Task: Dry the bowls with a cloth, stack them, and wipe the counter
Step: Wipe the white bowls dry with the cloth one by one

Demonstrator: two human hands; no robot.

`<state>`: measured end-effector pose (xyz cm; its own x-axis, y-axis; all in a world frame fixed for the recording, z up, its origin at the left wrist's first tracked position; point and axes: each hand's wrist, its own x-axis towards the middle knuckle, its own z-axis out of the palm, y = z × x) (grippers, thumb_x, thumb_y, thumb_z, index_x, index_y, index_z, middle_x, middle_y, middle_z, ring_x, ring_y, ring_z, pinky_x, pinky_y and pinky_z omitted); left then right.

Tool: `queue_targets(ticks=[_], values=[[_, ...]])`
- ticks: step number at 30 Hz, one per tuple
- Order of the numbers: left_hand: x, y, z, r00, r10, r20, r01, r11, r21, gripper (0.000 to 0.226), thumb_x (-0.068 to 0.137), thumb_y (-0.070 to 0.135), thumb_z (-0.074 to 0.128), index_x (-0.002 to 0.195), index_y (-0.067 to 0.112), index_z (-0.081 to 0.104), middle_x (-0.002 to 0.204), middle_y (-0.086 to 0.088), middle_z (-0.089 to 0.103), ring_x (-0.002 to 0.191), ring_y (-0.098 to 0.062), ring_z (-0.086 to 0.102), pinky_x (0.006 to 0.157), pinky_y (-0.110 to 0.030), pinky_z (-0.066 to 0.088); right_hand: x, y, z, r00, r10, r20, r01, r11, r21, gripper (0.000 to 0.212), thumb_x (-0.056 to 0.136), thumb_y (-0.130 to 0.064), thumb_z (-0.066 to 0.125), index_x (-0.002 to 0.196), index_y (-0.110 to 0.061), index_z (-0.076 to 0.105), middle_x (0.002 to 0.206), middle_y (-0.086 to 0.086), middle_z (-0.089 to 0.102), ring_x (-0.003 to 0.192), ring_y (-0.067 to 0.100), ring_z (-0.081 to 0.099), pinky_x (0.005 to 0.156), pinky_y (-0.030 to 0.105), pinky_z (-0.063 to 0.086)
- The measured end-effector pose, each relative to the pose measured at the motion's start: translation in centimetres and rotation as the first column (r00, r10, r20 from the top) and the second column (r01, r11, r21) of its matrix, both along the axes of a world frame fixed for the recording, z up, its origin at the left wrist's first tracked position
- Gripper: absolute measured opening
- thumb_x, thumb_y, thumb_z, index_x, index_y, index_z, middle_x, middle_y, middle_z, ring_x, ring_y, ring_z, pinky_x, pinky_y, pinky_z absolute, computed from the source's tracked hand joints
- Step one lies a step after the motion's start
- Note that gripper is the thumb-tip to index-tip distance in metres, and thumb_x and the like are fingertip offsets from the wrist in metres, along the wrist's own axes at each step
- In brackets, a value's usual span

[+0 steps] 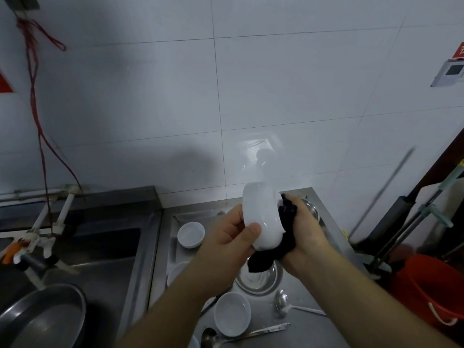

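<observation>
My left hand (232,237) grips a white bowl (263,217) by its rim, tilted on its side above the steel counter (326,332). My right hand (305,232) holds a dark cloth (285,244) bunched against the bowl's open side, and the cloth's end hangs down below the bowl. On the counter lie three more white bowls: one at the back left (190,234), one partly hidden under my left forearm (175,271), and one near the front (232,313).
A steel dish (258,280) sits under my hands, another (312,212) behind my right hand. Two ladles (282,301) (208,336) lie on the counter. A sink (95,267) with a tap (30,259) and a steel basin (42,315) is at left. A red bucket (431,290) stands at right.
</observation>
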<state>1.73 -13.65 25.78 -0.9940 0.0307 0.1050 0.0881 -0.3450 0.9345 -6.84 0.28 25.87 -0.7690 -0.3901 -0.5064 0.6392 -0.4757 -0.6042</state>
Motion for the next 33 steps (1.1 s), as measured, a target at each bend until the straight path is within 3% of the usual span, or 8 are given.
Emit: queue_targets(ticks=[2, 6, 9, 14, 17, 23, 28, 33], values=[[-0.3, -0.4, 0.0, 0.999, -0.025, 0.024, 0.026, 0.999, -0.044, 0.038, 0.097, 0.024, 0.069, 0.133, 0.034, 0.070, 0.136, -0.008, 0.071, 0.128, -0.028, 0.067, 0.100, -0.035, 0.057, -0.2, 0.4, 0.2, 1.000, -0.012, -0.025, 0.013, 1.000, 0.022, 0.034, 0.091, -0.046, 0.068, 0.111, -0.019, 0.073, 0.106, 0.011, 0.068, 0.092, 0.032, 0.068, 0.077, 0.042, 0.058], [-1.1, -1.5, 0.8, 0.980, -0.048, 0.193, 0.001, 0.972, 0.234, 0.036, 0.095, 0.016, 0.064, 0.129, 0.008, 0.072, 0.127, -0.027, 0.071, 0.107, -0.036, 0.075, 0.083, -0.040, 0.064, -1.1, 1.4, 0.7, 0.993, -0.003, -0.118, 0.014, 0.996, 0.091, 0.030, 0.090, -0.043, 0.074, 0.108, -0.019, 0.074, 0.107, 0.010, 0.072, 0.095, 0.031, 0.068, 0.081, 0.044, 0.057], [-1.3, -1.6, 0.8, 0.980, -0.035, 0.195, -0.016, 0.967, 0.253, 0.030, 0.092, 0.015, 0.063, 0.119, 0.007, 0.077, 0.116, -0.023, 0.076, 0.097, -0.032, 0.078, 0.076, -0.036, 0.065, -1.2, 1.6, 0.7, 0.991, -0.024, -0.131, 0.036, 0.996, 0.087, 0.031, 0.091, -0.043, 0.073, 0.110, -0.018, 0.073, 0.106, 0.011, 0.073, 0.092, 0.032, 0.069, 0.078, 0.042, 0.058], [-0.9, -0.5, -0.9, 0.999, -0.034, 0.014, 0.034, 0.999, 0.014, 0.030, 0.096, 0.022, 0.070, 0.126, 0.024, 0.071, 0.127, -0.015, 0.074, 0.120, -0.033, 0.071, 0.094, -0.036, 0.060, -0.2, 1.0, 0.0, 0.997, -0.065, 0.030, 0.065, 0.998, 0.009, 0.026, 0.095, -0.040, 0.063, 0.100, -0.016, 0.072, 0.085, 0.008, 0.069, 0.073, 0.030, 0.070, 0.069, 0.039, 0.059], [-1.0, -0.3, -1.2, 0.999, -0.050, -0.020, 0.047, 0.989, -0.143, 0.033, 0.094, 0.022, 0.071, 0.125, 0.032, 0.071, 0.126, -0.011, 0.076, 0.120, -0.028, 0.071, 0.096, -0.031, 0.058, -0.3, 1.1, 0.1, 0.996, -0.078, 0.046, 0.078, 0.997, 0.017, 0.028, 0.095, -0.042, 0.063, 0.094, -0.017, 0.073, 0.084, 0.007, 0.069, 0.072, 0.029, 0.070, 0.068, 0.038, 0.058], [-2.0, -1.5, -0.5, 0.983, -0.076, 0.169, 0.047, 0.984, 0.170, 0.035, 0.094, 0.019, 0.072, 0.129, 0.012, 0.072, 0.128, -0.025, 0.072, 0.116, -0.043, 0.072, 0.089, -0.044, 0.063, -1.0, 1.2, 0.2, 0.986, -0.142, -0.091, 0.152, 0.983, 0.107, 0.029, 0.095, -0.040, 0.070, 0.113, -0.017, 0.074, 0.104, 0.010, 0.072, 0.091, 0.032, 0.069, 0.080, 0.045, 0.057], [-1.6, 0.2, -1.7, 1.000, 0.023, 0.004, -0.021, 0.973, -0.231, 0.029, 0.092, 0.032, 0.069, 0.121, 0.032, 0.072, 0.120, -0.007, 0.078, 0.115, -0.027, 0.074, 0.097, -0.043, 0.060, -0.2, 0.4, -0.5, 0.979, -0.197, -0.044, 0.202, 0.967, 0.158, 0.028, 0.101, -0.033, 0.062, 0.112, -0.010, 0.073, 0.088, 0.014, 0.070, 0.071, 0.030, 0.068, 0.053, 0.037, 0.057], [-1.7, 1.5, -2.9, 0.991, 0.104, -0.089, -0.136, 0.817, -0.561, 0.019, 0.099, 0.034, 0.059, 0.116, 0.036, 0.065, 0.103, 0.006, 0.079, 0.098, -0.019, 0.076, 0.090, -0.054, 0.061, 0.4, 0.0, -0.7, 0.953, -0.279, -0.121, 0.300, 0.927, 0.223, 0.023, 0.102, -0.022, 0.064, 0.116, -0.005, 0.072, 0.082, 0.011, 0.077, 0.065, 0.024, 0.075, 0.054, 0.034, 0.060]])
